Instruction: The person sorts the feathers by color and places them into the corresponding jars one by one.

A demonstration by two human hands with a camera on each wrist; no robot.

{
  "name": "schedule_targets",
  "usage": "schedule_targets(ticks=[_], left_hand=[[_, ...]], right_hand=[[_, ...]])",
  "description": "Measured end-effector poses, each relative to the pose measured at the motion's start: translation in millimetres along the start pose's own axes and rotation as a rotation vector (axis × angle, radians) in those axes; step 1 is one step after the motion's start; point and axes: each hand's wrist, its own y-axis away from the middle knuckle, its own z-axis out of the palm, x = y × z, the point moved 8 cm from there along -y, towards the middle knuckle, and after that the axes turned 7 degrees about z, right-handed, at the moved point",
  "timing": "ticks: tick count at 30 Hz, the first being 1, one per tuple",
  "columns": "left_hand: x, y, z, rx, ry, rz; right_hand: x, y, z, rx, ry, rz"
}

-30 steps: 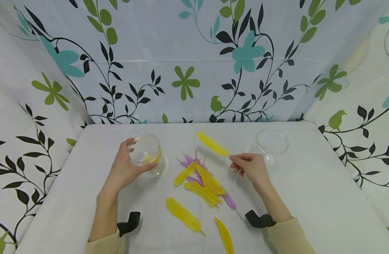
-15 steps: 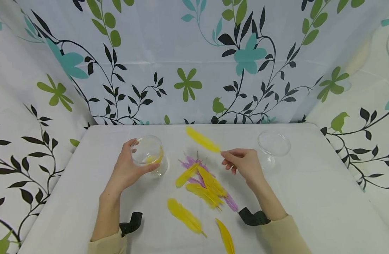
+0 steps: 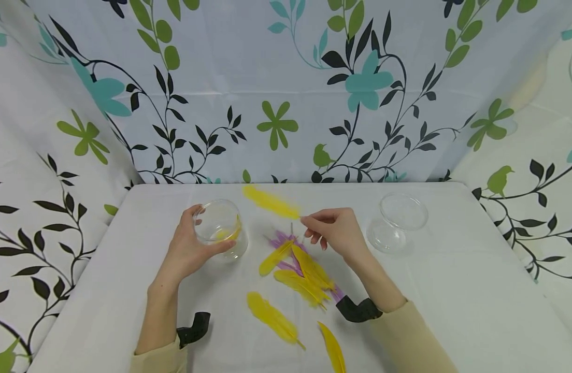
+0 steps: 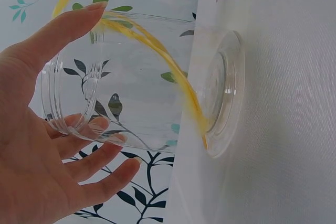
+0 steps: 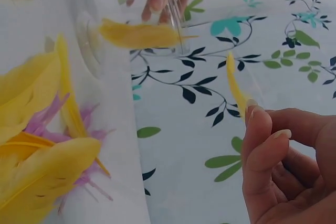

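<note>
My left hand (image 3: 184, 248) grips a clear glass jar (image 4: 136, 72) near its mouth, thumb on one side and fingers round the other. The jar stands upright on the white table. Inside it a yellow feather (image 4: 173, 66) leans from the bottom up to the wall. My right hand (image 3: 337, 233) pinches another yellow feather (image 3: 273, 202) by its quill between thumb and forefinger, with its vane pointing left toward the jar, above the table. Below lies a pile of yellow feathers (image 3: 309, 267) over purple feathers (image 3: 286, 263).
Nearer me, a loose yellow feather (image 3: 272, 317) and a curved yellow feather (image 3: 332, 348) lie on the white tablecloth (image 3: 463, 290). A clear, round-rimmed transparent piece (image 3: 404, 211) stands at the back right. Patterned curtains (image 3: 211, 72) hang behind and at both sides.
My right hand has moved left, carrying the pinched feather closer to the jar. The left hand and jar stay in place.
</note>
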Motion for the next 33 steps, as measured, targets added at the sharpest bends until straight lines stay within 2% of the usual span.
schedule_targets(ticks=[5,12,22,33], left_hand=[[0.5,-0.4,-0.2,0.001,0.001,0.005],[1.9,-0.8,-1.1,-0.002,-0.002,0.0],[1.2,-1.0,-1.5,0.003,-0.004,0.002],[-1.0,1.2,-0.9,-0.008,0.015,-0.016]], right_hand=[[-12,-1,15,-0.042,0.052,-0.025],[-25,-1,34,-0.055,0.187,-0.052],[-41,1,54,-0.067,0.288,-0.071],[-56,3,77,-0.103,0.364,-0.136]])
